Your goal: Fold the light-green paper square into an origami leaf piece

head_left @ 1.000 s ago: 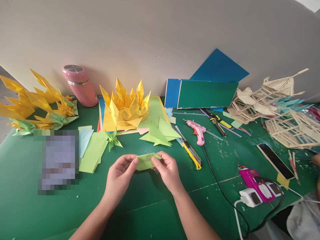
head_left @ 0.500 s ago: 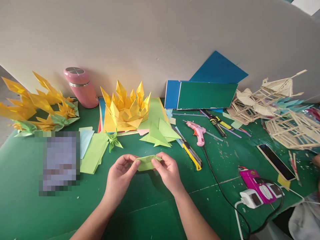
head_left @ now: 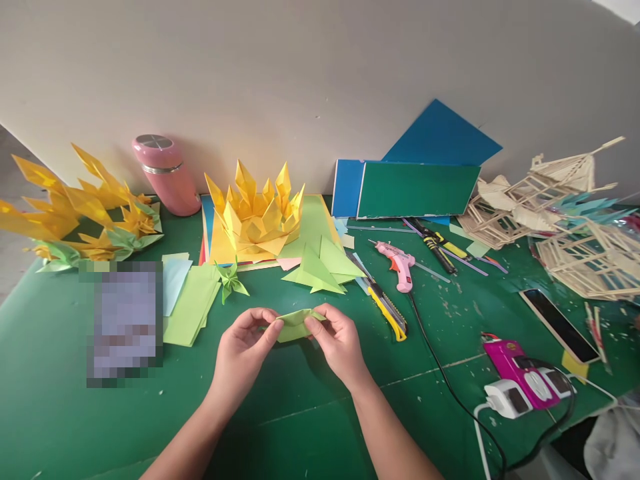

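My left hand [head_left: 245,353] and my right hand [head_left: 337,343] together pinch a small folded piece of light green paper [head_left: 295,325] just above the green table [head_left: 300,413]. Each hand grips one end between thumb and fingers. Behind the hands lie folded light green paper shapes [head_left: 320,265] and a small green origami flower [head_left: 231,281]. A stack of light green sheets [head_left: 191,305] lies to the left of my left hand.
A yellow origami crown [head_left: 257,213] sits on coloured sheets at the back, and a pink flask [head_left: 165,175] by the wall. To the right lie a yellow utility knife [head_left: 385,308], a pink glue gun [head_left: 397,261] with its cord, a phone [head_left: 560,325], a power strip [head_left: 525,387] and stick models [head_left: 565,220].
The green paper has been pressed flatter between my fingers. Both hands stay in about the same place, and the view has shifted slightly.
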A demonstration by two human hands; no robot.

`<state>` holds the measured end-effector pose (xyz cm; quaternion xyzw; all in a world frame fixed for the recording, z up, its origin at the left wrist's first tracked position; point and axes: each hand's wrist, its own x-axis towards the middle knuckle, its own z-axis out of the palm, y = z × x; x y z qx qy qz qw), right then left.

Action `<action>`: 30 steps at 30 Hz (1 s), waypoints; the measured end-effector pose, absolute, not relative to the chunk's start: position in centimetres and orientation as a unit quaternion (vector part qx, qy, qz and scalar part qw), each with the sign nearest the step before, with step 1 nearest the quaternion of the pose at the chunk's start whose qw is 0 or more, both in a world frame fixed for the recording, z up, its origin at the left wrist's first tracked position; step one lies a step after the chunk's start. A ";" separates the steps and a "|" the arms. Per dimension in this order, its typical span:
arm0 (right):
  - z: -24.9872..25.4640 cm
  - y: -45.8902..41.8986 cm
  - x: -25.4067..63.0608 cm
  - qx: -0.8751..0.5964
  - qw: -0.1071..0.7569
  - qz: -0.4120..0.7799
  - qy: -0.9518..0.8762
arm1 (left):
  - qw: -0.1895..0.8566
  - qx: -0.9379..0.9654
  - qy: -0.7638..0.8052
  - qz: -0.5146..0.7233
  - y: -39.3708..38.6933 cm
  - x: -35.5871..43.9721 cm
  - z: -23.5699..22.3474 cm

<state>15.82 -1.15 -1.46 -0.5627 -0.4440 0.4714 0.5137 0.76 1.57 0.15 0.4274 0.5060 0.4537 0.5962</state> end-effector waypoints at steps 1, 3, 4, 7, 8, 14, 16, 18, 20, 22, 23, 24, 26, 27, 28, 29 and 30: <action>-1.5 -1.1 15.8 -0.563 0.512 0.472 -0.444 | 0.597 0.427 0.503 0.457 1.6 0.8 0.2; -1.4 -1.1 15.8 -0.562 0.509 0.481 -0.439 | 0.598 0.423 0.494 0.468 1.6 0.7 0.1; -1.4 -1.1 15.8 -0.560 0.508 0.490 -0.434 | 0.601 0.418 0.490 0.473 1.5 0.7 0.1; -1.5 -1.1 15.7 -0.542 0.506 0.526 -0.416 | 0.614 0.396 0.485 0.481 1.5 0.7 0.0; -1.5 -1.1 15.7 -0.536 0.507 0.535 -0.412 | 0.617 0.388 0.486 0.481 1.6 0.7 0.0; -1.3 -1.2 15.7 -0.529 0.518 0.544 -0.395 | 0.617 0.385 0.506 0.463 1.5 0.7 -0.5; -1.3 -1.2 15.7 -0.531 0.518 0.541 -0.396 | 0.620 0.378 0.507 0.465 1.4 0.7 -0.6; -1.3 -1.2 15.7 -0.533 0.518 0.538 -0.398 | 0.629 0.363 0.507 0.465 1.4 0.7 -0.6; -1.4 -1.2 15.6 -0.534 0.515 0.537 -0.402 | 0.649 0.344 0.503 0.456 1.4 0.8 -0.5; -1.4 -1.2 15.5 -0.532 0.511 0.540 -0.406 | 0.676 0.322 0.490 0.446 1.4 0.8 -0.3; -1.4 -1.2 15.4 -0.530 0.510 0.541 -0.408 | 0.692 0.312 0.481 0.439 1.4 0.8 -0.2; -1.3 -1.2 15.4 -0.529 0.510 0.541 -0.408 | 0.705 0.306 0.471 0.432 1.5 0.8 -0.1; -1.3 -1.2 15.4 -0.531 0.516 0.535 -0.407 | 0.703 0.324 0.466 0.429 1.5 0.8 -0.1; -1.2 -1.2 15.4 -0.534 0.520 0.529 -0.406 | 0.687 0.346 0.470 0.433 1.5 0.8 -0.2; -1.1 -1.2 15.5 -0.536 0.524 0.523 -0.406 | 0.664 0.372 0.477 0.440 1.4 0.8 -0.3; -1.1 -1.2 15.6 -0.536 0.528 0.517 -0.408 | 0.638 0.397 0.485 0.447 1.4 0.8 -0.4; -1.1 -1.2 15.6 -0.534 0.530 0.514 -0.413 | 0.614 0.421 0.490 0.454 1.4 0.8 -0.5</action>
